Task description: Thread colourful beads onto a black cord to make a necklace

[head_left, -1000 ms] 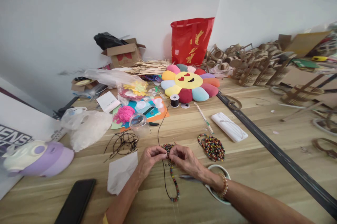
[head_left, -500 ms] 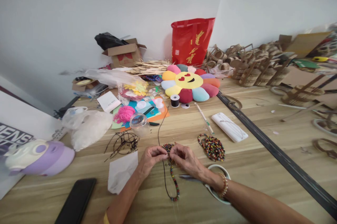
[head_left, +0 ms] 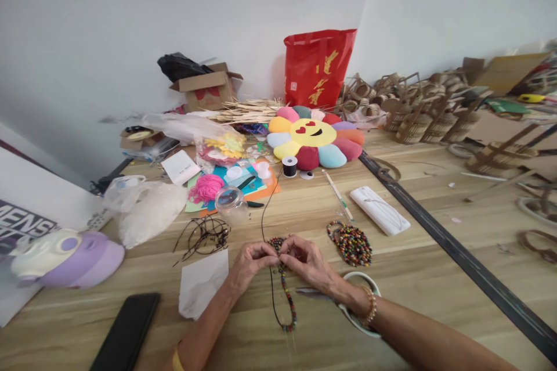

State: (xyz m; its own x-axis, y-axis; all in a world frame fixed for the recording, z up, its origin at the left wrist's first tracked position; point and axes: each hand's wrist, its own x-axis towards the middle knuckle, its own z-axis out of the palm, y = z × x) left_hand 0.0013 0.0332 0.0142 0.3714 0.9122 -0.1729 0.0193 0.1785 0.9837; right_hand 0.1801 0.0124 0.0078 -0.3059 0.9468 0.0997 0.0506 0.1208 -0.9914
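Observation:
My left hand [head_left: 255, 262] and my right hand [head_left: 307, 260] meet at their fingertips over the middle of the table, both pinched closed. What sits between the fingertips is too small to make out. Below them hangs a strand of colourful beads [head_left: 288, 302] on black cord [head_left: 273, 295], lying in a loop on the wood. A small heap of dark beads [head_left: 275, 242] shows just behind the fingers. The cord runs back toward a black spool [head_left: 289, 166]. Scissors [head_left: 308, 291] lie partly under my right wrist, beside a white-rimmed round container [head_left: 362, 331].
A coiled bead string [head_left: 350, 243] lies to the right, near a white power bank [head_left: 379, 210]. Leftward are black cord pieces [head_left: 203, 237], white paper [head_left: 203, 284], a phone [head_left: 126, 333] and a clear jar [head_left: 230, 204]. A flower cushion [head_left: 314, 136] sits at the back.
My right fingertips have shifted slightly left and closed up against the left ones. The bead strand and other things stay put.

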